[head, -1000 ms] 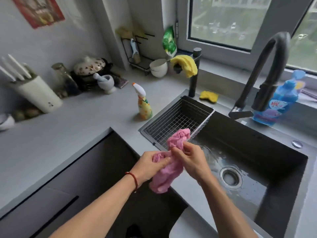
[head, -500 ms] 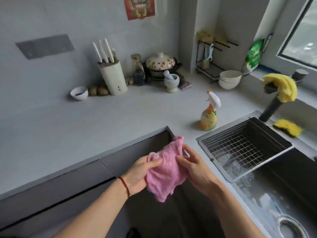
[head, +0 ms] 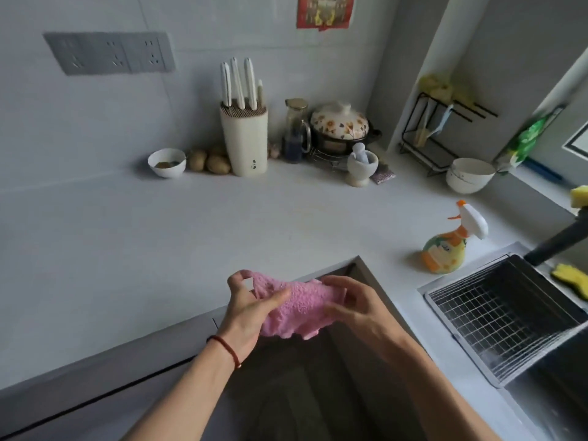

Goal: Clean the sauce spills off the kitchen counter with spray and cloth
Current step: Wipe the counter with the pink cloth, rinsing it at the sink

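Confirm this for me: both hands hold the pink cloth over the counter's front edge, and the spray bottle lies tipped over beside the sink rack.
One detail is wrong. In the head view the spray bottle stands upright beside the sink rack, not tipped over. The left hand and right hand do hold the pink cloth over the counter's front edge.

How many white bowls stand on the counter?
2: a small bowl left of the potatoes, and a larger bowl near the black rack. None appears hidden.
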Action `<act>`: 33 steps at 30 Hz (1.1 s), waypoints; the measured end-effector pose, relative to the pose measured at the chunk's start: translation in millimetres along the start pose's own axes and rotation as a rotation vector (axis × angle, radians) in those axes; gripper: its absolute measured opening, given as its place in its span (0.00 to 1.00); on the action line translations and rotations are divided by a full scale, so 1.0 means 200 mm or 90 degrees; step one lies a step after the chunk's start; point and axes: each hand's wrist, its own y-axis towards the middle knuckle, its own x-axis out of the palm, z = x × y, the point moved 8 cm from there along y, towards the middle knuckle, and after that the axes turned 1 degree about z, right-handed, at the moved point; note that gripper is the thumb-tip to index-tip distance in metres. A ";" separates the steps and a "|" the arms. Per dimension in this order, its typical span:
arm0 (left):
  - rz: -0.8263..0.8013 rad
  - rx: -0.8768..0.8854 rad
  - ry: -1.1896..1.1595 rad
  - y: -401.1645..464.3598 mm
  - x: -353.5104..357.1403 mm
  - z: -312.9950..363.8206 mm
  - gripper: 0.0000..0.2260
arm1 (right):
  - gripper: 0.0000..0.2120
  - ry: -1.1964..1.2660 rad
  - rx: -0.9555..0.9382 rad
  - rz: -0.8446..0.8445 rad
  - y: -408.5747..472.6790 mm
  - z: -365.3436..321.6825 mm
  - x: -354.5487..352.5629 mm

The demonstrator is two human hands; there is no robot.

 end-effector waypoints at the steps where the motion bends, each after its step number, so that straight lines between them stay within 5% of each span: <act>1: -0.059 0.019 -0.022 0.02 -0.01 0.02 0.39 | 0.22 -0.049 -0.009 -0.002 0.04 -0.02 0.02; 3: -0.123 0.098 0.103 0.06 -0.03 0.09 0.39 | 0.25 -0.151 -0.018 0.010 0.13 -0.06 0.06; 7: 0.008 0.268 0.485 0.12 -0.08 0.28 0.17 | 0.23 -0.296 -0.031 0.007 0.25 -0.15 0.10; 11: 0.034 0.320 0.562 0.22 -0.09 0.37 0.05 | 0.12 -0.319 -0.049 0.085 0.30 -0.21 0.05; 15: -0.037 0.354 0.558 0.32 -0.05 0.43 0.08 | 0.07 -0.219 -0.029 0.072 0.35 -0.19 -0.03; 20: -0.207 0.204 0.448 0.45 0.13 0.40 0.12 | 0.11 -0.112 -0.015 0.112 0.53 -0.15 -0.14; 30: -0.121 -0.001 0.449 0.99 0.56 0.32 0.12 | 0.13 -0.209 0.076 0.224 1.19 0.20 -0.56; 33: -0.058 0.026 0.643 1.20 0.62 0.43 0.17 | 0.20 -0.439 0.116 0.253 1.43 0.30 -0.67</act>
